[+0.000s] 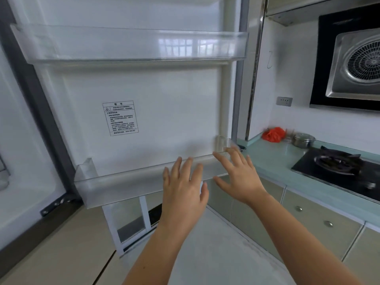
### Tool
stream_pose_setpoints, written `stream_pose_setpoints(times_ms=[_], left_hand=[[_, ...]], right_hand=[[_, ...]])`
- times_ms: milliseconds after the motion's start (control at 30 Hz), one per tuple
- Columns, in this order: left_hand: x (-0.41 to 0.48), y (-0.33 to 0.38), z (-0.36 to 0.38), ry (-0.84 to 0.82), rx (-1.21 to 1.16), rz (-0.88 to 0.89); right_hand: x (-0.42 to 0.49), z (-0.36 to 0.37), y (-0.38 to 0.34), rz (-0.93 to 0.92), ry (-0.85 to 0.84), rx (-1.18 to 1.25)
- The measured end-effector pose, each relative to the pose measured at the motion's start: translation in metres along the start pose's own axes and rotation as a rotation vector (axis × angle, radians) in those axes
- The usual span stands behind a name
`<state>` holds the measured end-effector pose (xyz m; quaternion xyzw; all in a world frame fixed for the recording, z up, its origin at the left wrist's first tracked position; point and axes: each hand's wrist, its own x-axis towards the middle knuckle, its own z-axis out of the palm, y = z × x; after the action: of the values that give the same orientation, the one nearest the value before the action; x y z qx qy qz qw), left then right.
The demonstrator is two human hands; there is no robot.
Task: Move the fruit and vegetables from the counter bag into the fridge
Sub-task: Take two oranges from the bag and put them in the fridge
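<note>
Left hand [183, 188] and right hand [238, 173] spread, empty; the soft red plastic bag [273, 134] at the pale green counter's [273, 161] back edge probably lifts by its neck.

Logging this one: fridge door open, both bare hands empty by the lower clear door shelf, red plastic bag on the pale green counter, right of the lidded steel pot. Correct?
One slip: the head view shows the crumpled red plastic bag lying left of the lidded steel pot, not right, on the pale green counter. The rest stands.
</note>
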<state>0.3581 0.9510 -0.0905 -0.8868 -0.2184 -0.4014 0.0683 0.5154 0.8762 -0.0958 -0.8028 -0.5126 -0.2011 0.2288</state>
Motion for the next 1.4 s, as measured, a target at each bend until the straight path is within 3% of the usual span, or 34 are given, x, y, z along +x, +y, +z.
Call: stream_pose_setpoints(times_ms=[567, 833, 1000, 1400], left_hand=[[0.041, -0.011, 0.062, -0.025, -0.072, 0.038], [0.047, 0.028, 0.079, 0.027, -0.255, 0.161], [0.053, 0.077, 0.093, 0.067, -0.435, 0.257], [0.028, 0.231, 0.119, -0.069, -0.969, 0.649]], right_hand=[[0.042, 0.024, 0.034, -0.078, 0.005, 0.040], [-0.003, 0.001, 0.049, 0.039, 0.289, -0.140], [-0.046, -0.034, 0.065, 0.194, 0.364, -0.251], [-0.184, -0.110, 0.097, 0.755, 0.370, -0.619]])
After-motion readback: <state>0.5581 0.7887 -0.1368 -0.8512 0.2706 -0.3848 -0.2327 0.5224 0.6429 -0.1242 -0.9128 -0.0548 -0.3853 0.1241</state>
